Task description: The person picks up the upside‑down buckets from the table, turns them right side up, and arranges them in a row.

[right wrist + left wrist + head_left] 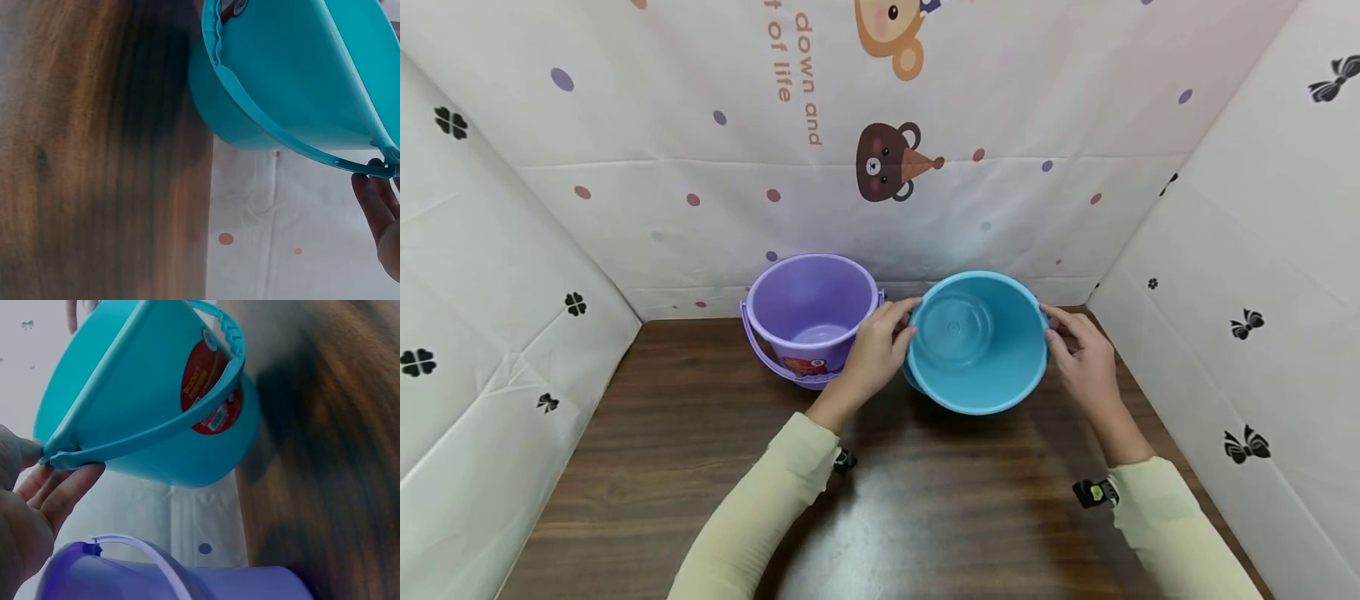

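Observation:
Both hands hold a blue bucket (981, 375) by opposite sides of its rim. It tilts so that its inside faces the head camera. My left hand (876, 350) pinches the left rim by the handle joint, thumb on the rim and fingers beneath, as the left wrist view shows. On the other side my right hand (1084, 358) grips the rim near the other handle joint. The blue handle (169, 425) hangs across the bucket's front, over a red label (197, 375). Just left of the left hand stands a purple bucket (760, 321), its handle lowered in front.
The buckets are at the back of a dark wooden table (700, 475). A white printed sheet (647, 225) rises behind it, with white side walls left and right (1240, 250). Small black cameras are strapped to the wrists.

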Available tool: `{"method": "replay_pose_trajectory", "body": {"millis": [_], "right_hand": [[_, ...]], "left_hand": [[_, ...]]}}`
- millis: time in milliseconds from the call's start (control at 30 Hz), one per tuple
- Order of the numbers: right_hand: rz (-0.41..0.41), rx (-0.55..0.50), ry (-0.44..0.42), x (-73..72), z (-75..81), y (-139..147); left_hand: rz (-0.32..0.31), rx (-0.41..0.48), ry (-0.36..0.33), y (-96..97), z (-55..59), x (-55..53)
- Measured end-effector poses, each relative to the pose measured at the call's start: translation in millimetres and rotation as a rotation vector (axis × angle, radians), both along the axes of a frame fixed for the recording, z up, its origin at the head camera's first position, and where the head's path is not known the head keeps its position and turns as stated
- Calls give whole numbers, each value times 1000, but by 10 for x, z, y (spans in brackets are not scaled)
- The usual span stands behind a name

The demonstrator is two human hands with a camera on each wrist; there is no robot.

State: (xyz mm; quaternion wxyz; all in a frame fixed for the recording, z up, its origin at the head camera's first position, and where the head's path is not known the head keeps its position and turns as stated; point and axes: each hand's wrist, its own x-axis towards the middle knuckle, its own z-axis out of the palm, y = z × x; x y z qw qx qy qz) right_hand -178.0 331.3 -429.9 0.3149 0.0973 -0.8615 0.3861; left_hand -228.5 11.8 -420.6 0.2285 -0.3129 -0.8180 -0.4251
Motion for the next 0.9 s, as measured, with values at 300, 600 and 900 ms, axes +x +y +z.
{"method": "replay_pose_trajectory", "body": {"millis": [300, 600, 900], "right_hand": [[7, 49, -72, -66, 153, -2], [20, 74, -152, -172, 321, 14], [20, 127, -270, -307, 464, 49]], "left_hand": [[9, -2, -54, 2, 68, -58], [25, -22, -186, 28, 187, -118], [45, -37, -288, 56, 279, -215]]}}
